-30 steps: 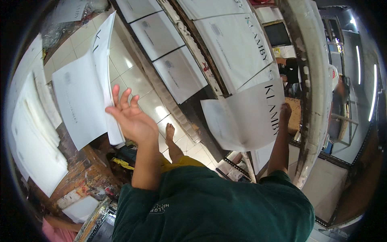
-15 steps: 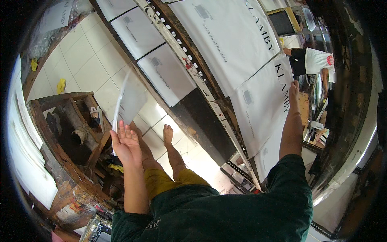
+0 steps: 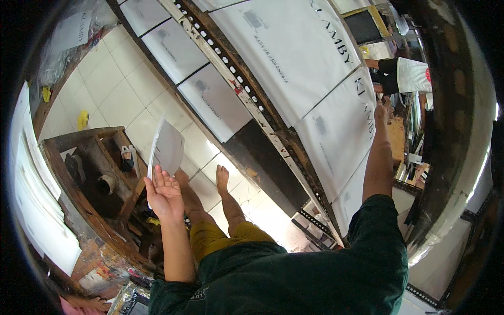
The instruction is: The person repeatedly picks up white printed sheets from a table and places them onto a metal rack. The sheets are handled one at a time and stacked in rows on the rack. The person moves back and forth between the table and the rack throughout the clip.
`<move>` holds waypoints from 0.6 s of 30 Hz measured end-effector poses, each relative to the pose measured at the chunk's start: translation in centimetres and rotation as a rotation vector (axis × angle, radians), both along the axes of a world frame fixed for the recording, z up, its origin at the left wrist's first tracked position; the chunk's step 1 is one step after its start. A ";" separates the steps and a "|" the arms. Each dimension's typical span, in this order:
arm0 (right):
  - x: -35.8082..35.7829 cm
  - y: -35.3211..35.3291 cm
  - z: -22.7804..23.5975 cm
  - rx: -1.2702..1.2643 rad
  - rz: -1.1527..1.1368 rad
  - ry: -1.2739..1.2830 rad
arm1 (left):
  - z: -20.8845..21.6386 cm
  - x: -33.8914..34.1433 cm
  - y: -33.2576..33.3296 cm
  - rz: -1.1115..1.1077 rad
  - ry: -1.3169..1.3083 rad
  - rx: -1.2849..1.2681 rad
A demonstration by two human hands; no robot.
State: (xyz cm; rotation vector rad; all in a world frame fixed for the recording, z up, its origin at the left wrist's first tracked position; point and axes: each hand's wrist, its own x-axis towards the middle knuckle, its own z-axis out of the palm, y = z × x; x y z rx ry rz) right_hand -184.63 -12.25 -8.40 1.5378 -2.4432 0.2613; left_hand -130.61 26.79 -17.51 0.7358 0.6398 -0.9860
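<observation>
My left hand (image 3: 166, 197) is palm up with its fingers stretched. It carries a thin stack of white, translucent plastic sheets (image 3: 169, 146) that stand up and bend over beside its thumb. My right arm reaches along the far side of a long rack. There my right hand (image 3: 384, 111) is at the outer edge of a white printed plastic sheet (image 3: 336, 126), its fingers apart and just past the edge. That sheet lies on the rack's sloping top, in line with another large printed sheet (image 3: 289, 47). Whether the fingertips touch the edge is hard to see.
Smaller printed sheets (image 3: 218, 102) lie along a lower dark ledge (image 3: 268, 163). A perforated metal rail (image 3: 236, 86) divides the levels. To my left are an open wooden cabinet (image 3: 100, 178) and piled white sheets (image 3: 39, 210). Another person (image 3: 412, 75) is beyond the rack.
My right hand has let go of the sheet's outer edge, and the raised corner has come down. The sheets in my left hand have swung and now bend over to the right.
</observation>
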 end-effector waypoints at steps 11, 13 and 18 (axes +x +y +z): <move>26.6 20.5 5.7 -0.173 0.851 -0.601 | 6.4 4.2 -0.3 0.036 -0.003 -0.034; 31.6 24.9 6.1 0.057 0.853 -0.879 | 8.8 5.1 -0.5 0.023 -0.014 -0.036; 45.8 29.2 5.8 0.514 1.116 -1.247 | 11.1 6.8 -0.3 -0.031 -0.061 -0.149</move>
